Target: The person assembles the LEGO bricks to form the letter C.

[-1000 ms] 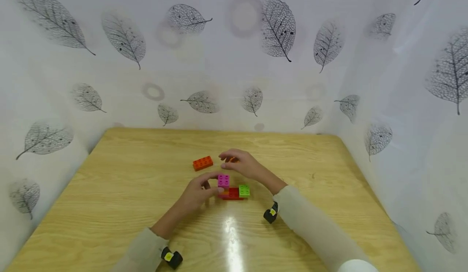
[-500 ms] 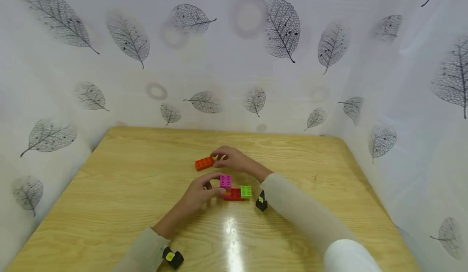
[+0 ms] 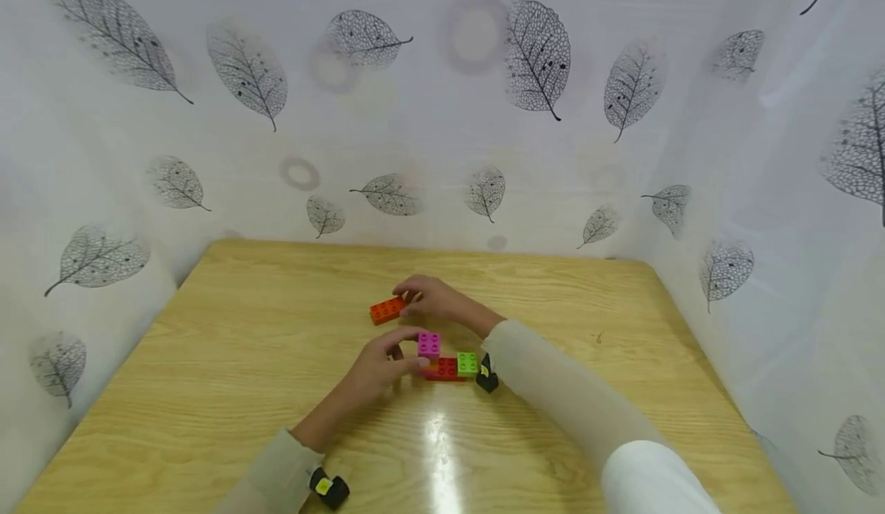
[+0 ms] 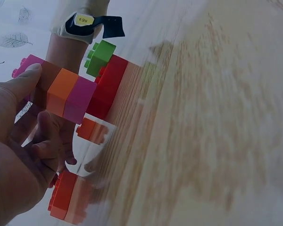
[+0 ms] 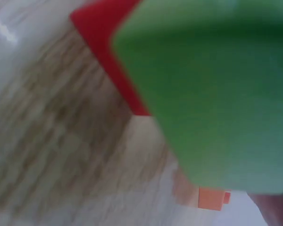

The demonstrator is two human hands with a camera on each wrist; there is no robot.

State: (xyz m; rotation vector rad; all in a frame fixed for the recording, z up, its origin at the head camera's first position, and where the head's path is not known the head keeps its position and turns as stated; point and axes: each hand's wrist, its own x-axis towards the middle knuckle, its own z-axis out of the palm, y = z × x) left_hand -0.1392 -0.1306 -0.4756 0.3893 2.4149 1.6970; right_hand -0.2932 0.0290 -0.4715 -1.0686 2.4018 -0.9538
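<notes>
My left hand (image 3: pixel 379 364) grips the upper part of a pink-topped stack of toy building bricks (image 3: pixel 429 343) between thumb and fingers. In the left wrist view, an orange layer (image 4: pixel 62 92) and a magenta layer (image 4: pixel 80 99) show lower on the stack. Beside it lies a red brick (image 4: pixel 109 87) bearing a green brick (image 4: pixel 101 57); whether stack and red brick join, I cannot tell. Farther back, my right hand (image 3: pixel 432 299) pinches the right end of an orange-red brick (image 3: pixel 386 311) on the table, its fingertips partly hidden.
A small orange brick (image 4: pixel 86 128) sits on the table, hidden beneath my right hand in the head view. The wooden table (image 3: pixel 276 291) ends at leaf-patterned curtains (image 3: pixel 415 114) behind and at both sides. The green brick fills much of the right wrist view.
My right hand has moved left, from above the small orange brick to the orange-red brick's right end. The left hand stays on the stack.
</notes>
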